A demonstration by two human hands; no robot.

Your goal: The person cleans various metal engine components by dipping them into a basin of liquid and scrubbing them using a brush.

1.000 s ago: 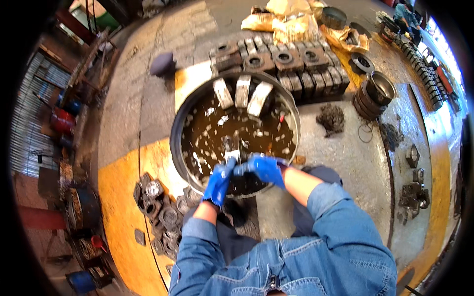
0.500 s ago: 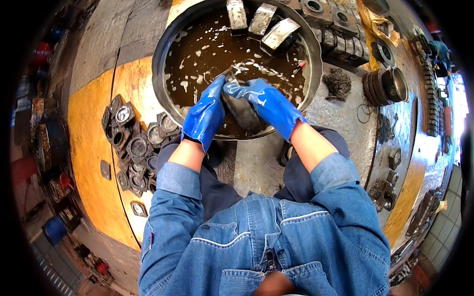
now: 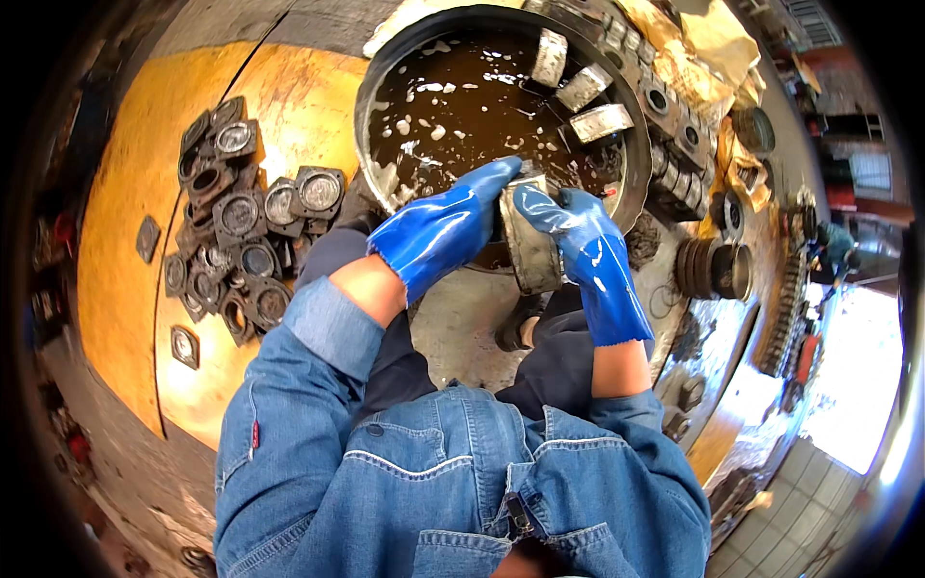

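Between my hands, over the near rim of a round black tub, is a wet, grey rectangular metal block, tilted. My left hand, in a blue rubber glove, grips it by its left side, the fingertips near its far end. My right hand, gloved alike, closes on its right side with the thumb across the top face. Brown liquid with patches of foam fills the tub. Three similar blocks, the nearest one among them, stand partly in the liquid along the far right wall.
To the left lies a heap of square metal parts with round recesses. Beyond the tub's right side are rows of metal blocks with holes and brown paper. A dark wire clump and stacked metal rings sit nearer, on the right.
Both hands have brought the block up out of the liquid and closer to me, and its pale broad face now shows. The whole view has shifted, with the tub further right.
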